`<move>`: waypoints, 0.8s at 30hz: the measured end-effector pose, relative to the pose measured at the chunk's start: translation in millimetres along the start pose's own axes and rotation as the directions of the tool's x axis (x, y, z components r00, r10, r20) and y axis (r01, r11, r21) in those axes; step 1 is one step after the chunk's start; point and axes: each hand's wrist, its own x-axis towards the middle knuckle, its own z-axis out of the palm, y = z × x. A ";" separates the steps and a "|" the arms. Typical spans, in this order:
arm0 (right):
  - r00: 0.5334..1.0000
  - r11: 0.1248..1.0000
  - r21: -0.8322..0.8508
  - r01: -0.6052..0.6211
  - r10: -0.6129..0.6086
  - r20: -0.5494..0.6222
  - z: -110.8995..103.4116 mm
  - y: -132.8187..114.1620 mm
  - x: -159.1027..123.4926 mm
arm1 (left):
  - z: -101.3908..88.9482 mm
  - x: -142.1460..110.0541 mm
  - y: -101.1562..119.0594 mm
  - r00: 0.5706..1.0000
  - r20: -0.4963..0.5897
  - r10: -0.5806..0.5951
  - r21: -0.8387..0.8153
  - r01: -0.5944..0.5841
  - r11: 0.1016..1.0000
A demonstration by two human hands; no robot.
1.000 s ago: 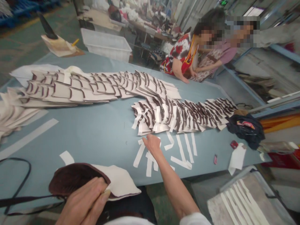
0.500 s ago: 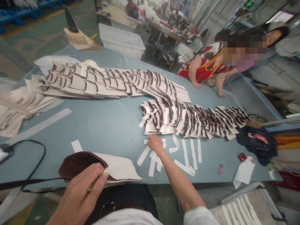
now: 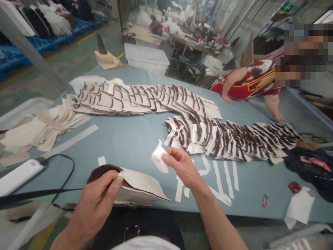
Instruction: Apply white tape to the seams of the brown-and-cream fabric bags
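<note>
My left hand [image 3: 100, 196] pinches the edge of a cream fabric piece [image 3: 145, 182] with a dark brown lining, near the table's front edge. Its brown opening faces left, and the fingers hide part of it. In front of me my right hand [image 3: 180, 163] is closed on a curled white strip [image 3: 159, 159], held above the table. More white strips [image 3: 218, 177] lie loose just right of that hand. Beyond them an overlapping row of cream and dark brown pieces [image 3: 234, 140] stretches to the right, several with white strips on top.
Another overlapping row of cream pieces [image 3: 125, 99] runs along the table's [image 3: 125, 135] back. A stack of cream pieces [image 3: 44, 128] and a white power strip [image 3: 20, 177] with black cables are at left. A co-worker in red [image 3: 249, 83] leans on the far right edge.
My right hand has lifted a white strip off the table and moved it left, toward the fabric piece. My left hand keeps its pinch. The camera view has turned left.
</note>
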 end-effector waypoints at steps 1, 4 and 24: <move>0.999 0.993 0.112 0.033 -0.035 0.020 5.5 -14.0 -7.4 | -3.8 1.3 1.8 1.000 -0.010 0.001 0.004 -0.001 1.000; 0.994 0.950 0.305 0.067 -0.091 0.067 20.7 -45.6 -23.4 | -15.4 4.1 11.8 0.998 -0.053 0.024 0.012 -0.023 1.000; 0.498 0.417 -0.579 0.701 -0.867 -0.022 64.7 -61.9 -47.9 | -37.6 -8.4 59.2 0.998 -0.067 0.000 0.033 0.003 0.999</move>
